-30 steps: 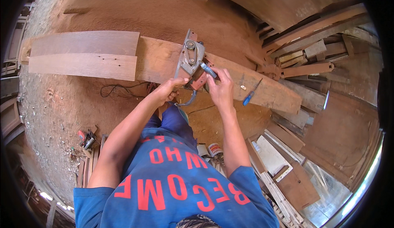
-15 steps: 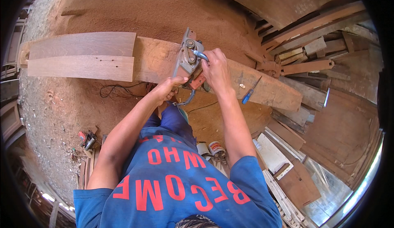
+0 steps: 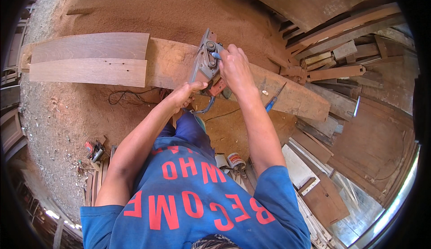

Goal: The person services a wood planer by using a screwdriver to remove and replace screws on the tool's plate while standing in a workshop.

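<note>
An electric planer (image 3: 205,67) with a grey metal base and orange-red body rests tilted on the long wooden plank (image 3: 173,60). Its round metal parts face up. My left hand (image 3: 183,95) is closed around its near end, the thumb along the edge; the fingers underneath are partly hidden. My right hand (image 3: 236,69) is closed on a slim blue-handled tool (image 3: 216,55), whose end meets the planer beside the round parts. Most of that tool is hidden by my fingers, so its exact kind is unclear. A blue-handled screwdriver (image 3: 273,101) lies on the plank, right of my right forearm.
Two pale boards (image 3: 90,65) lie side by side on the plank's left part. A small white piece (image 3: 265,93) sits near the screwdriver. Wood scraps (image 3: 345,56) pile up at right; a dark cord (image 3: 128,97) trails over the sawdust-covered ground.
My right hand has turned at the wrist and shifted slightly right, covering more of the blue-handled tool. The planer has tilted a little; my left hand keeps its hold.
</note>
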`<act>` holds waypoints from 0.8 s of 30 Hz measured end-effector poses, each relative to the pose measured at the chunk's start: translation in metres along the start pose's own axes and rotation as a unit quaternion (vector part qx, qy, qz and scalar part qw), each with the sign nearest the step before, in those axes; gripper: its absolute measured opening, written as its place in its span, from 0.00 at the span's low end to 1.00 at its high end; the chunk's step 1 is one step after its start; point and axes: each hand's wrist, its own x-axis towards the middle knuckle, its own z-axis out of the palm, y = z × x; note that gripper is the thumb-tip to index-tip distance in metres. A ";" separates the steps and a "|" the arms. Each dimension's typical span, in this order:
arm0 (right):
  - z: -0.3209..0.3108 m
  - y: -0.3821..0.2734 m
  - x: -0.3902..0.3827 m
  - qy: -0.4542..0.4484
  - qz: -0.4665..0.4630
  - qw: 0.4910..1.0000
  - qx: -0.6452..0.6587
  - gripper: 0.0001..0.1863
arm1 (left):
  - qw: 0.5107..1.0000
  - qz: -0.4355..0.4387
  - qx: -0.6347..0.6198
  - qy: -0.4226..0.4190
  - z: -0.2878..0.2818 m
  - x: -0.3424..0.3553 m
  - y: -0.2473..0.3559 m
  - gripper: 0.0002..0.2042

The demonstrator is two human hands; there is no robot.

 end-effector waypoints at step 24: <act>0.002 -0.002 0.009 -0.011 -0.002 1.000 -0.017 0.08 | 0.999 -0.016 -0.044 -0.024 -0.006 -0.002 0.001 0.21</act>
